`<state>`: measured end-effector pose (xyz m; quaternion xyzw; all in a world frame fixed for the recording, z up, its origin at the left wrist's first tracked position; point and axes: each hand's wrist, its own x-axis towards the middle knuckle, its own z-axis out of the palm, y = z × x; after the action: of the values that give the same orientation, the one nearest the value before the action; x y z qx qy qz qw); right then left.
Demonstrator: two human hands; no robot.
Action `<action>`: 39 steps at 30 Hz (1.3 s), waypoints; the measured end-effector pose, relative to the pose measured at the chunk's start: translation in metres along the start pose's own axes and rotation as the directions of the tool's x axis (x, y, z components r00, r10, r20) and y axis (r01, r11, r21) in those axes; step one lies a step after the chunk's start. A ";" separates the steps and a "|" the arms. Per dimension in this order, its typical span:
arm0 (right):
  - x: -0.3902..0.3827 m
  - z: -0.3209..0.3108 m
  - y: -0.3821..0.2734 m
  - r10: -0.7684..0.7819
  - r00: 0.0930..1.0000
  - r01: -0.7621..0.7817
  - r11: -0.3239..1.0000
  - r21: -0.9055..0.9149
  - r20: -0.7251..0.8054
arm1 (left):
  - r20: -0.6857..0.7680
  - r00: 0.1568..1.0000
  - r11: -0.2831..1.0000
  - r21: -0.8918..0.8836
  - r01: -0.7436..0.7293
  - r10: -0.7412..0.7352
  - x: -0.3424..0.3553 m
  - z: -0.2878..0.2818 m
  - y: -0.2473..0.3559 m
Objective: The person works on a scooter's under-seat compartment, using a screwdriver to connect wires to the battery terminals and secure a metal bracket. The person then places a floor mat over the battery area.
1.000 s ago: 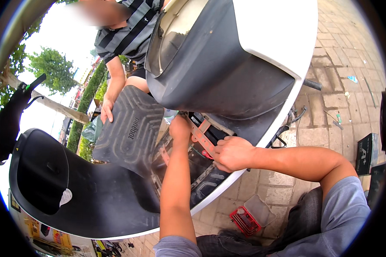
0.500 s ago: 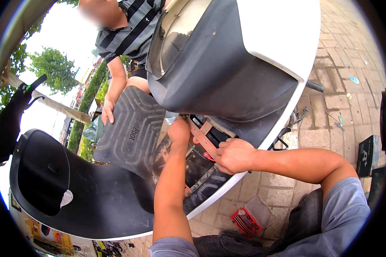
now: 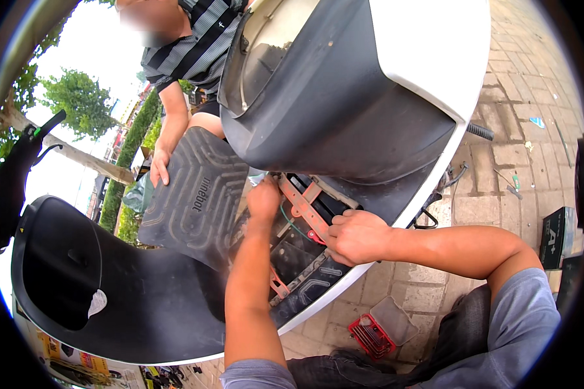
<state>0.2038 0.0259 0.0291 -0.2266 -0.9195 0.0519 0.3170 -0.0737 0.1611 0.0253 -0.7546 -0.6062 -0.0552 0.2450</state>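
Observation:
My left hand (image 3: 264, 200) reaches into the opened floor compartment of an electric scooter (image 3: 152, 288), its fingers curled and partly hidden. Just beyond its fingertips is a pale bluish scrap (image 3: 256, 177), and I cannot tell if they touch it. My right hand (image 3: 359, 237) is closed at the compartment's right edge; its fingertips and anything in them are hidden. Close by the right fingers lies a red connector (image 3: 315, 237) with a green wire (image 3: 291, 220). Between my hands runs an orange-brown rusty metal bracket (image 3: 300, 202). A grooved black floor panel (image 3: 191, 194) tilts up to the left.
A person in a striped shirt (image 3: 204, 48) sits opposite, one hand (image 3: 159, 167) on the floor panel's edge. The black seat-side body with white trim (image 3: 428, 58) rises ahead. On the brick paving lie a red tool case (image 3: 372, 334) and a dark box (image 3: 554, 238).
My left hand has shifted slightly left and nearer, uncovering more of the bracket and the green wire. My right hand stays almost in place. The view has shifted a little.

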 end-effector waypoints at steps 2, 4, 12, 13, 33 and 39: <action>0.000 0.002 0.000 -0.007 1.000 0.007 1.000 -0.007 -0.001 | -0.038 0.999 0.999 -0.004 -0.036 0.036 -0.001 0.000 -0.003; 0.000 0.002 0.000 -0.011 1.000 0.011 1.000 -0.013 -0.001 | -0.061 0.996 0.998 0.002 -0.058 0.058 -0.002 0.000 -0.005; -0.002 0.000 0.000 -0.027 0.999 0.026 0.999 -0.043 -0.017 | -0.237 0.962 0.990 0.065 -0.126 0.138 0.003 0.003 -0.007; -0.002 0.000 0.000 -0.023 1.000 0.022 0.999 -0.049 -0.019 | -0.248 0.959 0.990 0.075 -0.122 0.137 0.003 0.002 -0.005; -0.001 0.002 0.002 -0.029 0.999 0.029 1.000 -0.003 -0.024 | -0.292 0.921 0.963 0.158 -0.221 0.259 0.006 0.014 -0.024; 0.000 -0.001 0.001 -0.032 0.999 0.032 0.999 0.004 -0.012 | -0.295 0.914 0.958 0.150 -0.243 0.278 0.008 0.012 -0.027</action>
<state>0.2047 0.0265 0.0292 -0.2114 -0.9210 0.0472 0.3238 -0.1000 0.1776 0.0261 -0.7956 -0.4558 -0.1073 0.3844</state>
